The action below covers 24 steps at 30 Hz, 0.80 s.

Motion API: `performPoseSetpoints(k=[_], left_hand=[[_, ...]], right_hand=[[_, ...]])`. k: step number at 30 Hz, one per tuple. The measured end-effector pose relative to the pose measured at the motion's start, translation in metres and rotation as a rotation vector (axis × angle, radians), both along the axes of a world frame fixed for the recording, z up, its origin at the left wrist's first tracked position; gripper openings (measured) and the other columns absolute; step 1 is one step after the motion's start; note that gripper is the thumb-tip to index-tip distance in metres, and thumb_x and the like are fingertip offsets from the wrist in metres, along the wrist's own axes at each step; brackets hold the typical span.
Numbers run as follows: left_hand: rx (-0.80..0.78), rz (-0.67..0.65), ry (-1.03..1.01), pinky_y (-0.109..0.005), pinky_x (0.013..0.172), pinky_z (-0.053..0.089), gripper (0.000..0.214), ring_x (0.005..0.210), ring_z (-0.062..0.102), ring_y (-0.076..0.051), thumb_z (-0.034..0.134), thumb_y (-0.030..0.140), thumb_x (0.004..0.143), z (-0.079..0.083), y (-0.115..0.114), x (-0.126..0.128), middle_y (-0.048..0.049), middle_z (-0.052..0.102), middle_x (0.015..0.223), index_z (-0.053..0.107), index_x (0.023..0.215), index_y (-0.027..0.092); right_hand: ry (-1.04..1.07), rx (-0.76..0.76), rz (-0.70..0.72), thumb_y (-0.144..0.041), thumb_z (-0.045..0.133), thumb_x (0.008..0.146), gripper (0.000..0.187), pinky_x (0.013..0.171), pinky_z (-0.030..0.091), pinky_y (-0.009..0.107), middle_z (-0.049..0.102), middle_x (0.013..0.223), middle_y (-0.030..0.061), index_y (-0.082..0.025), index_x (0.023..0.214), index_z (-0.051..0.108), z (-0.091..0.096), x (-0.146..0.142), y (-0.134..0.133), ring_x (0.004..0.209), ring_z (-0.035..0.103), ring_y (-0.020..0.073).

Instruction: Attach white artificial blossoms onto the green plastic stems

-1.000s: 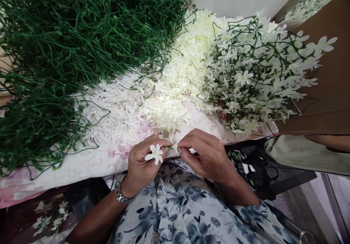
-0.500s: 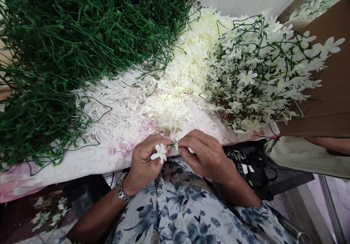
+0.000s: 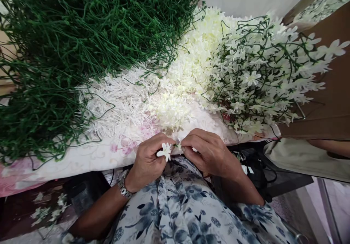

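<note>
Two hands are working at lower centre: the left hand [image 3: 150,157] is pinching a green stem [image 3: 175,145] carrying a smooth-petalled white flower [image 3: 164,152], the right hand [image 3: 210,153] pressing its fingertips together on a small blossom [image 3: 179,149]. Wiry green sprigs [image 3: 104,29] are filling the upper left; lettering [image 3: 269,140] at centre right is appearing too small to read.

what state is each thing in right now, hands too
left hand, closed, holding a white flower
white flower, open, petals spread
right hand, thumb and fingers pinched at a small pale piece
green stems, tangled, heaped
white filaments, loose, heaped
pale blossoms, loose, heaped
stemmed flowers, open, piled together
wristwatch, fastened round left wrist
patterned cloth, spread beneath the heaps
</note>
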<state>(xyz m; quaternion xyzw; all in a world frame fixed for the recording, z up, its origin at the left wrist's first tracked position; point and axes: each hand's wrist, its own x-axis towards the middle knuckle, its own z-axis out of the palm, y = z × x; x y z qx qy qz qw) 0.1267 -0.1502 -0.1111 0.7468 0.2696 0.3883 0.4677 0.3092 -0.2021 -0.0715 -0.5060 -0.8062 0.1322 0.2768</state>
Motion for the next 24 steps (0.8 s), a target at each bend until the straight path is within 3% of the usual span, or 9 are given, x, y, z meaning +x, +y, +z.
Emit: performPoseSetpoints(k=[12, 24], left_hand=[[0.041, -0.014, 0.007, -0.021, 0.061, 0.046, 0.025, 0.065, 0.059, -0.011, 0.053, -0.002, 0.071, -0.003, 0.002, -0.001, -0.0023, 0.065, 0.073, 0.064, 0.086, 0.013], [0.031, -0.026, 0.01, -0.02, 0.06, 0.043, 0.029, 0.063, 0.054, -0.01, 0.05, -0.007, 0.067, -0.006, 0.001, 0.002, 0.0011, 0.059, 0.068, 0.061, 0.081, 0.015]], right_hand=[[0.053, -0.021, 0.047, -0.009, 0.049, 0.087, 0.011, 0.061, 0.041, 0.023, 0.058, 0.072, 0.0042, -0.013, 0.085, 0.059, -0.006, 0.003, 0.003, 0.068, 0.052, 0.0125], [0.012, 0.007, 0.011, -0.01, 0.048, 0.089, 0.01, 0.061, 0.041, 0.023, 0.056, 0.071, 0.0022, -0.014, 0.085, 0.056, -0.013, 0.0, 0.0, 0.068, 0.051, 0.0118]])
